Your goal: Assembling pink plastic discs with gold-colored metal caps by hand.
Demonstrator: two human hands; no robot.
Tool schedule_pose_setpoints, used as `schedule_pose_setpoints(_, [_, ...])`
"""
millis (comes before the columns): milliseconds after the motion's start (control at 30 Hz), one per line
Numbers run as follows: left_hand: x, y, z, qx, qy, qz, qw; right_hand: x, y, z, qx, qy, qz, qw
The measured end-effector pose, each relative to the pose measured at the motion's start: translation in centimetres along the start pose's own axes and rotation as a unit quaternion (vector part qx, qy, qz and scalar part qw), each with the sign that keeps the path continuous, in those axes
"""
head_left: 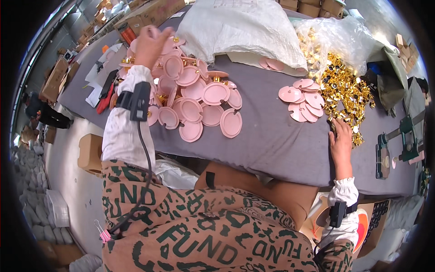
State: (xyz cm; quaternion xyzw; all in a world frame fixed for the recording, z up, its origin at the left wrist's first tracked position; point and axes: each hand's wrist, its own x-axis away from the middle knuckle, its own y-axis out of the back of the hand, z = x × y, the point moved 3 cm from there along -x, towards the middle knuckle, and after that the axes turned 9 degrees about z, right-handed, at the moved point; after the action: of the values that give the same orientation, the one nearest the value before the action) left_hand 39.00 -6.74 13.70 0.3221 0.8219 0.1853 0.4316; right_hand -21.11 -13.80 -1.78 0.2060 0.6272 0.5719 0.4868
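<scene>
Workroom w/ stacked cardboard boxes [154,13] behind, grey cloth-covered table [258,118] in front: L hand [152,47] over pink discs [191,111], R hand [341,137] at gold metal parts [348,90]

Pink discs heaped on table's L half, far L corner down toward near edge, some w/ gold bits attached; L hand at heap's far L side, fingers bent & blurred, can't tell if gripping anything; smaller disc grp [290,94] R of centre, just beside gold metal parts, which lie piled loose toward R edge; R hand at pile's near side, fingers slightly bent, tips at the parts, can't tell if one's pinched; white woven sack [244,31] at far edge, few pink discs at its near side; clear plastic bag [349,36] just R of it, far R corner; green metal tool [409,139] by R edge
</scene>
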Motion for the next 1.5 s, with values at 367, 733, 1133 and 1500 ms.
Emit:
schedule_pose_setpoints(367, [15.4, -8.0, -18.3, 0.665, 0.105, 0.177, 0.718, 1.0, 0.7, -0.6, -0.224, -0.113, -0.104, 0.963])
schedule_pose_setpoints(733, [26.1, -19.7, -28.2, 0.747, 0.317, 0.436, 0.389, 4.6, 7.1, 7.7, -0.45, 0.02, -0.048, 0.892])
schedule_pose_setpoints(1133, [28.4, -19.2, -28.8, 0.641, 0.218, 0.486, 0.552, 5.3, 9.4, 9.7, -0.228, 0.116, -0.024, 0.966])
schedule_pose_setpoints(1500, [27.8, -18.4, -25.9, 0.578, 0.168, 0.503, 0.62, 5.1, 6.4, 11.3, -0.574, -0.077, 0.008, 0.815])
